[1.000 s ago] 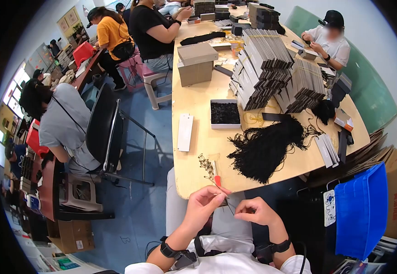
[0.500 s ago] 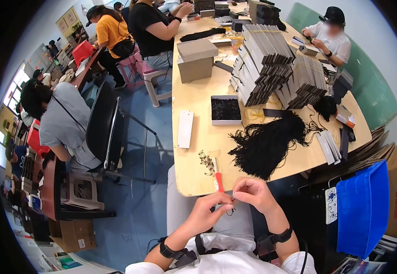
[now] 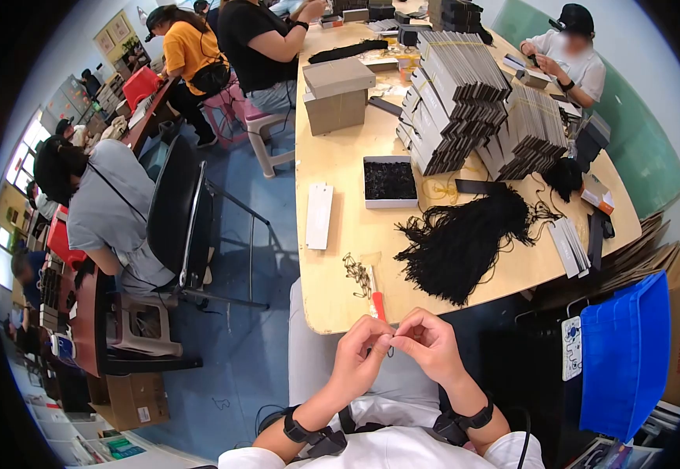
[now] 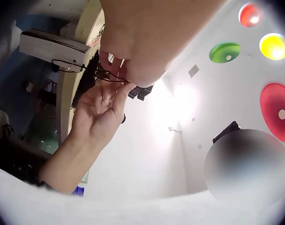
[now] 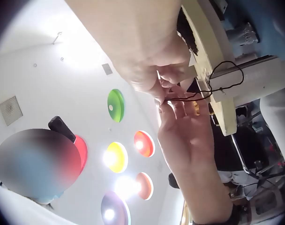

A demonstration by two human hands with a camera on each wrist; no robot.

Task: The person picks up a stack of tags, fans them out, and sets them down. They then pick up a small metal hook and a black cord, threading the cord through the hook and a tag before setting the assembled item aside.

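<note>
My left hand (image 3: 362,352) and right hand (image 3: 426,344) meet fingertip to fingertip just in front of the table edge. Both pinch a thin black cord (image 5: 187,99) between thumb and forefinger. A loop of it hangs below the fingers, over a pale stack of cards (image 4: 48,50) that shows layered edges. In the right wrist view the cord runs by a small hole near the end of that stack (image 5: 255,79). The exact pinch point is partly hidden by the fingers. Beyond my fingers lies a red-handled tool (image 3: 377,305).
On the table (image 3: 340,309) lie bronze-coloured wire pieces (image 3: 355,273), a bundle of black cords (image 3: 469,250), a white card (image 3: 319,217) and a box of black pieces (image 3: 390,181). Tall card stacks (image 3: 457,102) stand behind. A blue bin (image 3: 625,359) is at my right. Other people sit around.
My hands were apart with a strand between them; the right hand then rose and moved left to the left hand. Now the fingertips meet on the cord.
</note>
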